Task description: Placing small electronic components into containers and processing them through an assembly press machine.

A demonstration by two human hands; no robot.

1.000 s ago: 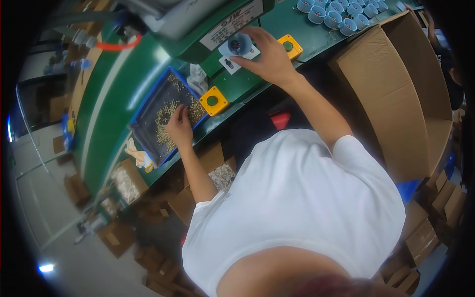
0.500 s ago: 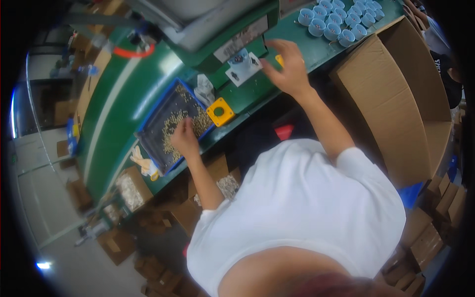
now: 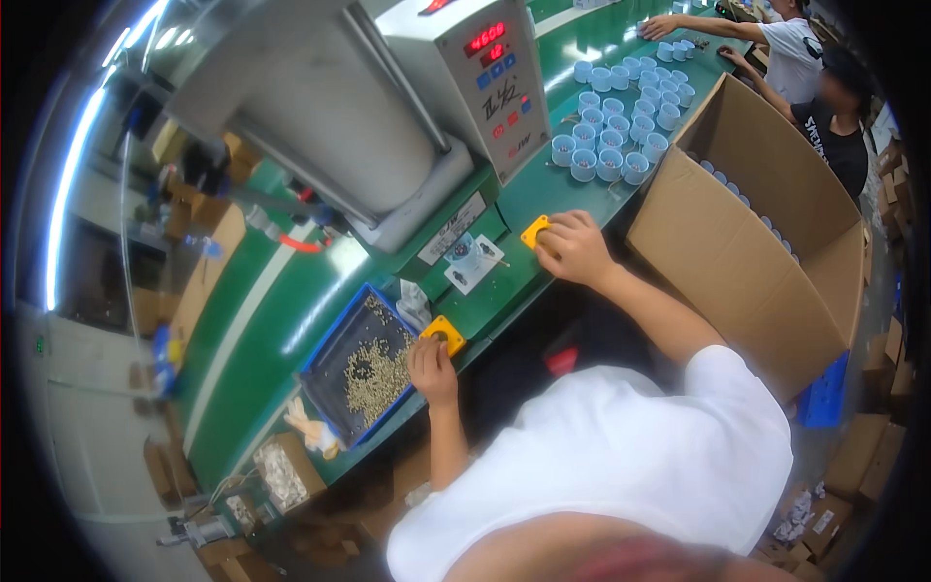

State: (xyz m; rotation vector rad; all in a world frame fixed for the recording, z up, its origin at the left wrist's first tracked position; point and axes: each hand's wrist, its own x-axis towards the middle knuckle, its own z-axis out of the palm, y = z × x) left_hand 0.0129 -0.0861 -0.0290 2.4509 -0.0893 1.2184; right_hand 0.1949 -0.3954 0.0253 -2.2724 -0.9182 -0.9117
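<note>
My left hand (image 3: pixel 433 374) is at the near yellow button box (image 3: pixel 454 331), its bent fingers at the round button. Over the far yellow button box (image 3: pixel 530 229), my right hand (image 3: pixel 579 250) is closed round its right side, partly hiding it. Between the two boxes, under the green press head (image 3: pixel 436 228), a light blue cup (image 3: pixel 464 254) stands on a white plate (image 3: pixel 482 278); the cup's contents are too small to make out. Beside my left hand lies a blue-rimmed tray (image 3: pixel 325 403) holding many small brass-coloured parts (image 3: pixel 376 378).
Several rows of light blue cups (image 3: pixel 609 142) stand on the green bench (image 3: pixel 529 189). A large open carton (image 3: pixel 732 262) with more cups inside is on the right. A control box with a lit display (image 3: pixel 495 92) is behind the press. Co-workers (image 3: pixel 834 121) are at the far right.
My left hand has left the parts in the tray for the near button box. My right hand has moved from beside the cup on its plate to the far button box. The view has shifted.
</note>
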